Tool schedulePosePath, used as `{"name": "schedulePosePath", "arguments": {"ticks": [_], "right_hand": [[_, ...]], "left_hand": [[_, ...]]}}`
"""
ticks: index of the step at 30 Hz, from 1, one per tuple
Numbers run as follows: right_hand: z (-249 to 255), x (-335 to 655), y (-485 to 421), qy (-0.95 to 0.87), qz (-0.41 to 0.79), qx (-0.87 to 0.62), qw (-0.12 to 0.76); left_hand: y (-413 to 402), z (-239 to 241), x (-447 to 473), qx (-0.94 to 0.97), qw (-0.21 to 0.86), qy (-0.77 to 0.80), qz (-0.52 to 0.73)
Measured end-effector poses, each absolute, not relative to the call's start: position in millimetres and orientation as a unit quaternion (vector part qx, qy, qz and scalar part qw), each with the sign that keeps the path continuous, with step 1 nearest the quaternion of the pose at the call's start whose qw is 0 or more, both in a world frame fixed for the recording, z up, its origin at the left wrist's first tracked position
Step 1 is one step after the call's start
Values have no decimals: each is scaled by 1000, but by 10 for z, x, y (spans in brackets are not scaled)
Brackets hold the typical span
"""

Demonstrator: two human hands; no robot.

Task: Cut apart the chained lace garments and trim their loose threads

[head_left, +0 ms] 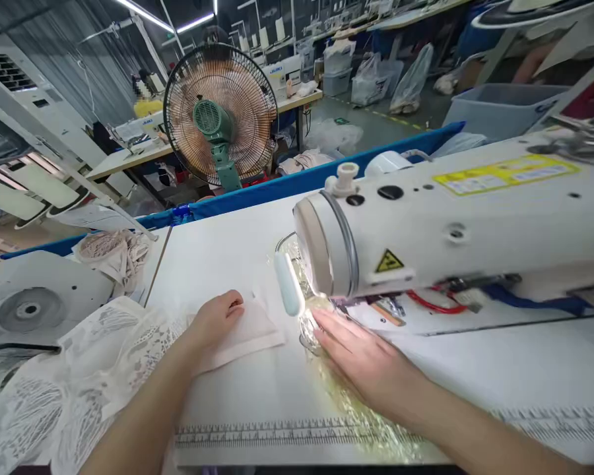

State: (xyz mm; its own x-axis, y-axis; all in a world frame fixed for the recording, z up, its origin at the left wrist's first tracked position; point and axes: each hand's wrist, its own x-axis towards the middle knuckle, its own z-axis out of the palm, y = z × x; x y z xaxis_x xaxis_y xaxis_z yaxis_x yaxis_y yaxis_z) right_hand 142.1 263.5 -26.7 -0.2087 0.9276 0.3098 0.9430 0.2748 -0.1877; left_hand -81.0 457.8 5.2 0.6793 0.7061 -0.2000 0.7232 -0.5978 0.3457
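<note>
My left hand [218,321] rests on a pale pink fabric piece [257,330], its fingers curled together at the fabric's upper side. To the left, white lace fabric [79,376] lies bunched beside my forearm. My right hand [361,359] lies flat with fingers stretched out by the needle area of a white sewing machine [400,218]. Under and beside it runs a crinkly, shiny, yellowish clear strip [376,422] down to the table's front edge. A pale blue oval part [288,284] stands in front of the machine head; the needle itself is hidden.
A printed ruler [267,433] runs along the front of the white table [228,247]. A second machine [30,307] stands at the left, near a heap of beige fabric [111,254]. Behind the blue cloth edge [287,188] stands a large fan [220,119]. A person [147,102] sits farther back.
</note>
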Motion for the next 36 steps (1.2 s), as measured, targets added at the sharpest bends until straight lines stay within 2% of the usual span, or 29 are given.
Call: {"name": "schedulePosePath", "arguments": {"ticks": [5, 10, 13, 16, 23, 31, 36], "right_hand": [[-535, 1078, 2654, -736, -66, -667, 96], [-430, 1050, 2002, -747, -82, -657, 68], [-177, 1116, 1646, -731, 2, -681, 39], [15, 1220, 1672, -652, 66, -755, -4], [-179, 1330, 2308, -552, 46, -832, 22], [-179, 1251, 2419, -486, 85, -870, 22], [-109, 1235, 2403, -480, 84, -872, 46]], "left_hand": [[4319, -71, -864, 916, 104, 384, 45], [3791, -241, -903, 952, 115, 282, 29], [3516, -294, -978, 958, 127, 256, 13], [3303, -293, -1088, 965, 135, 226, 3], [2951, -368, -1327, 965, 155, 201, 60], [3011, -151, -1480, 941, 264, 211, 34], [3139, -147, -1427, 950, 228, 212, 36]]}}
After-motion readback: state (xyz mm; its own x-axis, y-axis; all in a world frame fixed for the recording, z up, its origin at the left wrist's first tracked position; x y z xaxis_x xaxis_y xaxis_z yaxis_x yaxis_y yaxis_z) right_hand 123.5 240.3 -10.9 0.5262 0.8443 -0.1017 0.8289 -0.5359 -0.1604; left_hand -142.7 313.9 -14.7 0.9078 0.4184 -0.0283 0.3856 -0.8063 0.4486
